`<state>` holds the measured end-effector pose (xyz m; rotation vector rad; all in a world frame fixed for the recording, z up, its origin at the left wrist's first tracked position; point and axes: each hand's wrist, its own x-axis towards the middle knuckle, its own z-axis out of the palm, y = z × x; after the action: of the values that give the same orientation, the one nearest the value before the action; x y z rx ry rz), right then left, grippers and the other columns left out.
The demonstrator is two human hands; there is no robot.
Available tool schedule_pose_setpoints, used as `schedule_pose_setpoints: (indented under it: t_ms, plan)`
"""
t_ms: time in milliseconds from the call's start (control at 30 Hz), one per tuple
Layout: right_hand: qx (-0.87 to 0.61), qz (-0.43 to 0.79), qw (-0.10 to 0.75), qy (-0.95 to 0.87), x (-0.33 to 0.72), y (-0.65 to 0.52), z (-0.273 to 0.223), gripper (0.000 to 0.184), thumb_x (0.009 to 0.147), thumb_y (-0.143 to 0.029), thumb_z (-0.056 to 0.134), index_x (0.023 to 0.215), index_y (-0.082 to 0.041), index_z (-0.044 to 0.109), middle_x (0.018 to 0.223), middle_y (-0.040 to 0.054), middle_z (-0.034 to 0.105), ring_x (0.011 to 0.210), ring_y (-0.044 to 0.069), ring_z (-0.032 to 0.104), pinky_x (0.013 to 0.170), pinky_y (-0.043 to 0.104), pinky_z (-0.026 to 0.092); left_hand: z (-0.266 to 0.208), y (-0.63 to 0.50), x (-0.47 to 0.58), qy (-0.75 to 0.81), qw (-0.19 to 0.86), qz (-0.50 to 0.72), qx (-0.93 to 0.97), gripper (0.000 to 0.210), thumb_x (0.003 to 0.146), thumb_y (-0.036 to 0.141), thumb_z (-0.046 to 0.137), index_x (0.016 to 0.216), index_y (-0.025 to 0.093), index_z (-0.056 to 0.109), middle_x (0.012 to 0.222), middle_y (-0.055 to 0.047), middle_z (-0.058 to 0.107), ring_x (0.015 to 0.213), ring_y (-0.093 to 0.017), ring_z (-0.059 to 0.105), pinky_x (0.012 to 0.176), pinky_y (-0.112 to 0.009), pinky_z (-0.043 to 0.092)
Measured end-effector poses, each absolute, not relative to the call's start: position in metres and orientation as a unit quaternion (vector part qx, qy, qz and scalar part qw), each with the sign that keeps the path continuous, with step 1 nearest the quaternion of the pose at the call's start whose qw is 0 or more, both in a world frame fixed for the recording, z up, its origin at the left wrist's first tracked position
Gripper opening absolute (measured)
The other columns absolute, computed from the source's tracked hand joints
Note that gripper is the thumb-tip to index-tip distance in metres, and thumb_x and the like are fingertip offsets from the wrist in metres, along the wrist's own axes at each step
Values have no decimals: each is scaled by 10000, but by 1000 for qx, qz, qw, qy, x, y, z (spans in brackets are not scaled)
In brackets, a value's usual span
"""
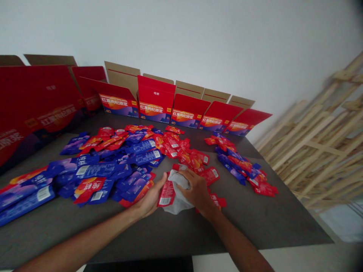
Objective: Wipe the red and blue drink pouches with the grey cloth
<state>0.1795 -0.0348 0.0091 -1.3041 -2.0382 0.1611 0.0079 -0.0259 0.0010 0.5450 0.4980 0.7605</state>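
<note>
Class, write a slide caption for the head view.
Left hand holds a red pouch; right hand holds a grey cloth against it.

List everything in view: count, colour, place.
Held pouch: one, red, front centre
Cloth: one, pale grey, against held pouch
Loose pouches: many, red and blue, across table
Row boxes: five, red and blue, table back
Other boxes: count unclear, mostly red, left
Table: one, dark grey, foreground
Wall: one, pale, behind
Wooden slats: many, tan, right
Floor: one, pale, lower right
Unclear object: one, black, bottom edge
Left hand: one, holding pouch
Right hand: one, on cloth
</note>
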Motion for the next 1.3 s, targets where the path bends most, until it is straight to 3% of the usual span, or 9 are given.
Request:
schedule_pose_setpoints:
  t_ms: [167, 400, 467, 600, 733, 933, 1100, 1200, 1300]
  plan:
    - [-483, 77, 331, -807, 181, -34, 10, 417, 792, -222, 722, 1195, -255, 620, 1164, 61, 677, 1031, 222, 660, 867, 333, 543, 3, -24, 7, 228, 869, 369, 238, 519, 943, 480, 480, 1299, 117, 589, 1021, -128, 745, 875, -243, 715, 825, -343, 524]
    - [-387, 110, 183, -897, 170, -42, 17, 437, 793, -296, 757, 1209, -290, 622, 1154, 9, 688, 951, 200, 683, 737, 272, 538, 11, -13, 2, 169, 894, 376, 174, 548, 928, 537, 469, 1307, 159, 587, 567, 4, 626, 400, -121, 518, 419, -223, 403]
    - [-401, 100, 191, -890, 169, -42, 16, 438, 796, -302, 755, 1212, -288, 620, 1138, 13, 692, 942, 201, 683, 724, 271, 535, 10, -12, 2, 175, 885, 389, 187, 551, 929, 532, 470, 1323, 159, 574, 673, -25, 688, 453, -136, 567, 476, -248, 454]
    - [-463, 73, 265, -842, 176, -38, 14, 449, 788, -279, 753, 1216, -274, 617, 1164, 47, 679, 983, 214, 671, 798, 303, 542, 5, -17, 4, 208, 868, 389, 230, 533, 944, 497, 465, 1328, 141, 566, 1023, -110, 741, 823, -227, 704, 794, -340, 524]
    - [-508, 59, 325, -796, 186, -34, 14, 424, 801, -226, 726, 1209, -261, 618, 1154, 51, 677, 995, 222, 666, 846, 332, 541, 2, -26, 9, 245, 860, 372, 250, 487, 951, 470, 467, 1265, 124, 605, 1077, -122, 735, 984, -252, 689, 913, -366, 491]
    - [-452, 91, 255, -850, 181, -36, 14, 464, 792, -270, 748, 1236, -280, 613, 1178, 43, 671, 985, 208, 666, 810, 300, 538, 6, -22, 6, 231, 860, 398, 222, 485, 952, 474, 462, 1255, 125, 606, 863, -82, 736, 714, -192, 687, 704, -299, 531]
    - [-383, 110, 146, -906, 172, -41, 16, 468, 810, -313, 745, 1254, -300, 598, 1202, 6, 667, 975, 185, 668, 745, 253, 516, 13, -13, 1, 198, 875, 406, 175, 543, 925, 533, 477, 1271, 130, 594, 578, 7, 610, 412, -119, 509, 434, -225, 411]
    - [-402, 99, 155, -897, 172, -41, 17, 450, 814, -328, 739, 1242, -298, 604, 1179, 7, 673, 953, 186, 670, 736, 261, 515, 13, -13, 2, 186, 875, 409, 180, 531, 938, 513, 463, 1299, 141, 576, 673, -19, 668, 466, -130, 554, 487, -242, 451]
    - [-453, 82, 221, -860, 177, -38, 16, 443, 809, -317, 737, 1232, -281, 611, 1170, 30, 675, 957, 199, 666, 776, 287, 523, 8, -17, 5, 205, 866, 403, 213, 501, 959, 461, 450, 1305, 120, 571, 856, -77, 733, 645, -176, 662, 663, -292, 522]
